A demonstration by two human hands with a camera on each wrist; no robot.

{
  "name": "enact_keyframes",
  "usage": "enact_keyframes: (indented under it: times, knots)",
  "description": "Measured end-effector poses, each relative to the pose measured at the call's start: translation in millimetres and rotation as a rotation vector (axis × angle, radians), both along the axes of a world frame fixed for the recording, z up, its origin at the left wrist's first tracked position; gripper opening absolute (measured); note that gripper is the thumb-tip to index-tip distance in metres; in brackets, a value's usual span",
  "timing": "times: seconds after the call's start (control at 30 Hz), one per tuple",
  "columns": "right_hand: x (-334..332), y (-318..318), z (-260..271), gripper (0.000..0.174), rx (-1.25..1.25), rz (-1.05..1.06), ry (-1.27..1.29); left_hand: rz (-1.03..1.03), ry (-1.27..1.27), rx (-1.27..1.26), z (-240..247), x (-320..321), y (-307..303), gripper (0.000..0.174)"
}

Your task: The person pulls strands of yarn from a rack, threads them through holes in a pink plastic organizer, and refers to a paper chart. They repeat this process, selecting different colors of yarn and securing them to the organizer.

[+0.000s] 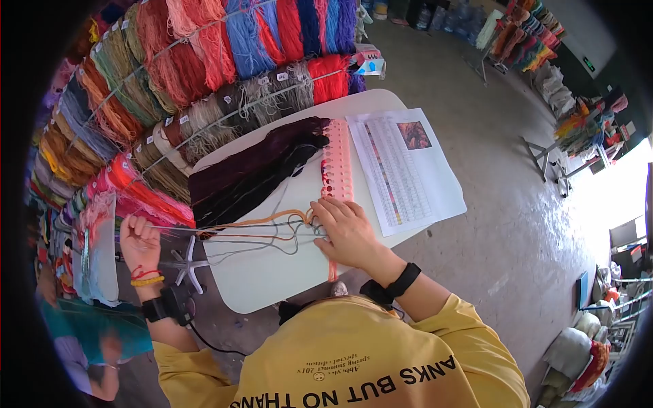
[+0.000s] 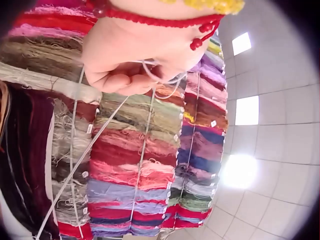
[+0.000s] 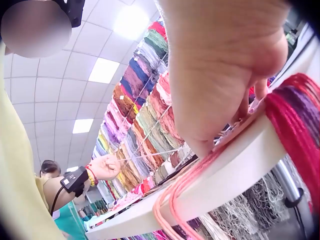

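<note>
My left hand (image 1: 139, 243) is raised off the table's left side and grips a pale grey thread (image 2: 100, 136). That thread runs taut to the right, toward a pink strip (image 1: 338, 160) with rows of holes. The right hand (image 1: 348, 234) lies on the lower part of the strip, fingers extended, its palm covering some holes. Loose grey and orange threads (image 1: 265, 221) loop over the white tabletop beside its fingertips. In the right wrist view, pink threads (image 3: 172, 200) hang over the table edge below the thumb. Dark purple and black skeins (image 1: 252, 163) lie left of the strip.
A printed colour chart (image 1: 408, 183) lies on the table (image 1: 272, 285) right of the strip. Racks of coloured skeins (image 1: 197, 47) stand close behind and to the left. Another person in teal (image 1: 95, 333) is at the lower left. More yarn stands (image 1: 592, 129) are across the floor.
</note>
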State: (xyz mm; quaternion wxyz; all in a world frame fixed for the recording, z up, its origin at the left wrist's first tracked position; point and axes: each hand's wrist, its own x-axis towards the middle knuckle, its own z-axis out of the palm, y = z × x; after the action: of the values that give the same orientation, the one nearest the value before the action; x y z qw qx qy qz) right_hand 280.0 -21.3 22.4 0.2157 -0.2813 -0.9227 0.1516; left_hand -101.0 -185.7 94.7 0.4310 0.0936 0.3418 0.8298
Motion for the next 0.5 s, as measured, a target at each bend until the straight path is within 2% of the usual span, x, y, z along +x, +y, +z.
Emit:
enact_keyframes:
  times: [0.1, 0.2, 0.27, 0.3, 0.4, 0.43, 0.5]
  knots:
    - [4.6, 2.5, -0.7, 0.06, 0.008, 0.026, 0.005, 0.128, 0.265, -0.176, -10.4, -21.3, -6.3, 0.02]
    - [10.9, 7.0, -1.0, 0.053, 0.017, 0.033, -0.005, -0.14, 0.97, -0.885, -0.7, 27.4, 8.0, 0.017]
    - [16.2, 9.0, 0.4, 0.049, 0.008, 0.036, 0.017, -0.133, 1.628, -0.858, -56.4, 8.1, 1.7, 0.017]
    - [18.6, 9.5, 3.6, 0.046, -0.001, 0.037, 0.044, -0.062, 1.654, -0.796, -64.2, 15.7, 5.4, 0.015]
    - [28.6, 12.4, 12.8, 0.039, -0.03, -0.032, 0.07, -0.163, 1.348, -0.906, -49.3, 52.7, 12.9, 0.016]
    - [32.6, 14.4, 15.3, 0.037, -0.04, -0.066, 0.07, -0.161, 1.36, -0.911, -48.4, 59.7, 14.0, 0.018]
    - [43.1, 21.1, 19.6, 0.034, -0.097, -0.191, -0.046, -0.18, 1.275, -0.927, -49.6, 62.2, 13.4, 0.02]
